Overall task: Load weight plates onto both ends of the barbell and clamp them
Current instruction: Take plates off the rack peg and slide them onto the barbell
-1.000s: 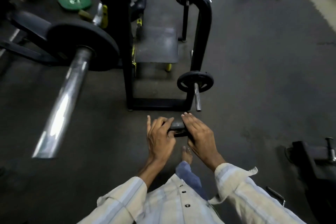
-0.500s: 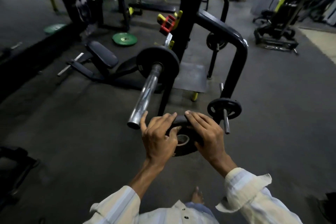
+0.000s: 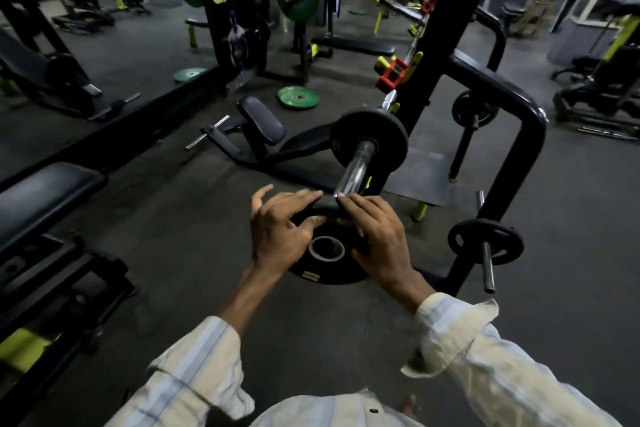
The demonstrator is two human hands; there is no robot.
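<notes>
I hold a small black weight plate (image 3: 323,262) in front of me, its metal-ringed centre hole facing up. My left hand (image 3: 278,230) grips its left side and my right hand (image 3: 377,237) grips its right side, fingers over the far rim. Just beyond the plate, the chrome barbell sleeve (image 3: 355,168) points towards me, its tip near my right fingertips. One black plate (image 3: 370,144) sits on that sleeve against the rack. The bar's other end is hidden.
A black rack frame (image 3: 498,135) stands at right with small plates on storage pegs (image 3: 485,241). Red collar clamps (image 3: 393,73) hang on the rack upright. Green plates (image 3: 298,97) lie on the floor beyond a low bench (image 3: 261,121). A padded bench (image 3: 45,194) stands at left.
My hands lifted the plate from near the floor up to the level of the barbell sleeve's tip. My view rose and swung, so the sleeve now points at the plate.
</notes>
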